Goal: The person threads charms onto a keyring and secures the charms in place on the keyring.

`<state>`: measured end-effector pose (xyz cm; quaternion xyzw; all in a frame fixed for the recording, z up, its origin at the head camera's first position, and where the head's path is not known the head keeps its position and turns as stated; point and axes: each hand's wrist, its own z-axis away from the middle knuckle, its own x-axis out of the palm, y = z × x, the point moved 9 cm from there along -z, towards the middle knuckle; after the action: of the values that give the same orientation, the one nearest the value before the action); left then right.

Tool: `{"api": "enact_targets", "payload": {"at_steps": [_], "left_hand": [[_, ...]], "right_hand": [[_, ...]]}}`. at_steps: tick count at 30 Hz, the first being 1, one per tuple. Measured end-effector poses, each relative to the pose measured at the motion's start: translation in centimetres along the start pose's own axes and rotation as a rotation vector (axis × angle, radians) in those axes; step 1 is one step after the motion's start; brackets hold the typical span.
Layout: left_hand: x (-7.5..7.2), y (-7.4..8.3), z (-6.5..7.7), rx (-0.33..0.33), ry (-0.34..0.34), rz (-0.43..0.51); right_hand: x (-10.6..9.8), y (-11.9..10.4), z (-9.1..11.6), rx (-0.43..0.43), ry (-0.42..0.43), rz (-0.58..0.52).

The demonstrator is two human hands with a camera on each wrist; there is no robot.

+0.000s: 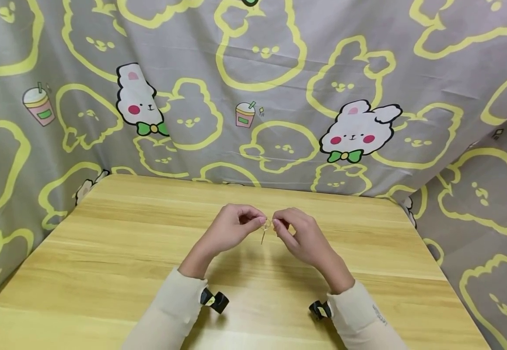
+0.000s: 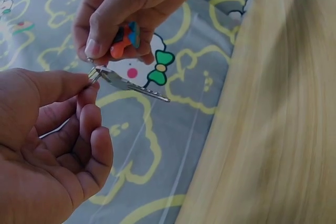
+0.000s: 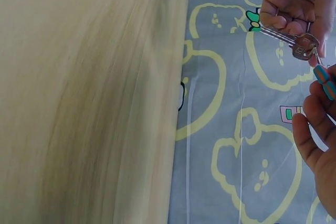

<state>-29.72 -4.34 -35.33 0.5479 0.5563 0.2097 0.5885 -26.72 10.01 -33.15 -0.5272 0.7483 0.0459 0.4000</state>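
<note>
Above the middle of the table, my left hand pinches a thin metal key ring between thumb and forefinger. From the ring hangs a silver key, its blade sloping away in the left wrist view. My right hand faces it from the other side, thumb and forefinger pinching at the ring's small metal link. A small orange and blue charm lies against the right fingers, partly hidden by them. In the right wrist view the key's round head sits close to the striped charm.
The wood-grain table spreads beneath both hands. Behind it and at its sides hangs a grey curtain with yellow cartoon outlines. Black wrist cameras sit at both cream sleeves.
</note>
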Motion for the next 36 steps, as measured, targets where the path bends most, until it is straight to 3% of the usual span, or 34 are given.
{"api": "enact_targets", "payload": {"at_steps": [18, 29, 36], "left_hand": [[-0.1, 0.4, 0.1, 0.024, -0.012, -0.032], [0.5, 0.5, 0.1, 0.041, -0.071, -0.042], [1.0, -0.2, -0.1, 0.001, -0.042, 0.033]], "right_hand": [[0.4, -0.3, -0.4, -0.001, -0.04, 0.014], [0.6, -0.1, -0.2, 0.034, -0.064, 0.002], [0.2, 0.1, 0.0, 0.055, 0.015, -0.002]]}}
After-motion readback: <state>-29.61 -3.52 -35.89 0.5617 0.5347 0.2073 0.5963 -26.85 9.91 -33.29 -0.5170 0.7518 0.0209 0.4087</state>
